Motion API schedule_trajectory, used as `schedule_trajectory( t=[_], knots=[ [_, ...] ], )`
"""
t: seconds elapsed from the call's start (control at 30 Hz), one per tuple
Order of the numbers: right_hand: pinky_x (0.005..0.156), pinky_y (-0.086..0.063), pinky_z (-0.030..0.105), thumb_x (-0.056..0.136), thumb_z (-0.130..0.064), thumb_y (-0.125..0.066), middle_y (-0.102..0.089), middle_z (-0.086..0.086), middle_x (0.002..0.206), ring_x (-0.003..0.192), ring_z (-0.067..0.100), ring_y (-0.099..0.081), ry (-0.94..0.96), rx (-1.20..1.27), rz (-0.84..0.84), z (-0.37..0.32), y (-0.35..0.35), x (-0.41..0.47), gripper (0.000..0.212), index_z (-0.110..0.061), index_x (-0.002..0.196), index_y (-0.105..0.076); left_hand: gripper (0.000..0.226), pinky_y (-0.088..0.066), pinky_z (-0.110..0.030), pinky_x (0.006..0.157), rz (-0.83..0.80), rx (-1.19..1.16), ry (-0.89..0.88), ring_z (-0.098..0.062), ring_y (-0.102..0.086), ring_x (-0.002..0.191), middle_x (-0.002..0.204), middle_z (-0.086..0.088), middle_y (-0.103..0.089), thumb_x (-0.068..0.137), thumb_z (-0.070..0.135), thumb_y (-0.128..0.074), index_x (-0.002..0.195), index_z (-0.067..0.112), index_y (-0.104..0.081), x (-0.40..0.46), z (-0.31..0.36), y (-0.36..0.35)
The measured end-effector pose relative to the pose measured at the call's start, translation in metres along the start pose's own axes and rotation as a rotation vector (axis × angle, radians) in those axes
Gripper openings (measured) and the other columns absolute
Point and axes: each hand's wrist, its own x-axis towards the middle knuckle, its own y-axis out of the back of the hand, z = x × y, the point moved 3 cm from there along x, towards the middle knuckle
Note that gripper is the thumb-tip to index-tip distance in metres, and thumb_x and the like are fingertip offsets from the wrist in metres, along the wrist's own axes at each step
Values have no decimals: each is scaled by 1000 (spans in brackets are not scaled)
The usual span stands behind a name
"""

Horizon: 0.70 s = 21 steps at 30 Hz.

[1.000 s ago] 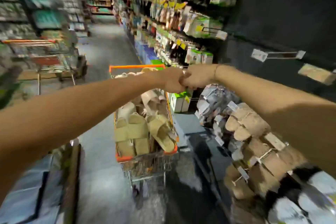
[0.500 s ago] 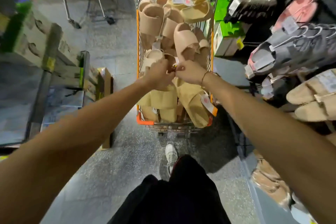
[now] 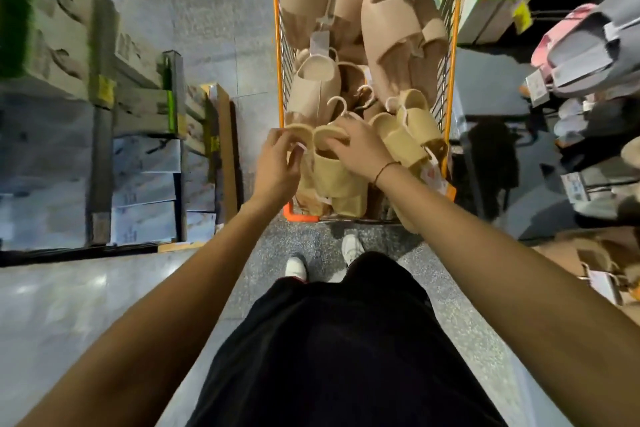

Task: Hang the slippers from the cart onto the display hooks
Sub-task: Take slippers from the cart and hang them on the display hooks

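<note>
Slippers [image 3: 346, 28], tan and pale yellow, heaped in the orange-framed wire cart [image 3: 453, 55] that fills the upper centre of the view. Stacked cartons [image 3: 138, 156] on the floor at left; grey and pink slippers already hung on the display [image 3: 581, 55] at right. Yellow pair [image 3: 337, 177] at the near end of the cart, upright, soles together, joined by a small white hanger [image 3: 337, 104] at the top edge.

Possible failures, judged from this layout: hanger hooks of neighbouring pairs snagging on the lifted pair and dragging a second pair over the cart rim; paper tags tearing if pulled against the wire; the pair sliding apart if gripped by one slipper only.

Left hand [image 3: 277, 166]: arm extended, fingers curled, pinching the top edge of the near slipper. Right hand [image 3: 360, 149]: arm extended, thin cord at the wrist, fingers closed over the top of the same pair beside the hanger.
</note>
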Motion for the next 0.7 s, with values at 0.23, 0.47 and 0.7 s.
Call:
schedule_trajectory(
  t=[0.23, 0.47, 0.7],
  knots=[
    [90, -51, 44, 91, -31, -55, -56, 2, 121, 108, 26, -55, -180, -41, 320, 0, -10, -24, 28, -37, 118, -60, 9, -51, -29, 68, -9, -215, 28, -11, -61, 76, 85, 0, -66, 97, 15, -56, 94, 12, -64, -7, 2, -4],
    [111, -39, 40, 88, -10, -57, -46, -2, 140, 129, 11, -41, -10, 14, 495, -48, -27, -69, 51, -27, 136, -59, 13, -50, -20, 71, -20, -465, 28, -7, -62, 80, 84, 5, -68, 94, 10, -57, 90, 12, -69, -25, 8, 26],
    [117, -33, 35, 91, -13, -61, -40, 3, 150, 143, 16, -33, 90, -10, 689, -103, -19, -100, 48, -17, 138, -55, 14, -44, -33, 63, -4, -620, -129, -19, -58, 70, 73, -3, -65, 91, 17, -58, 83, 9, -66, -22, 43, 84]
  ],
)
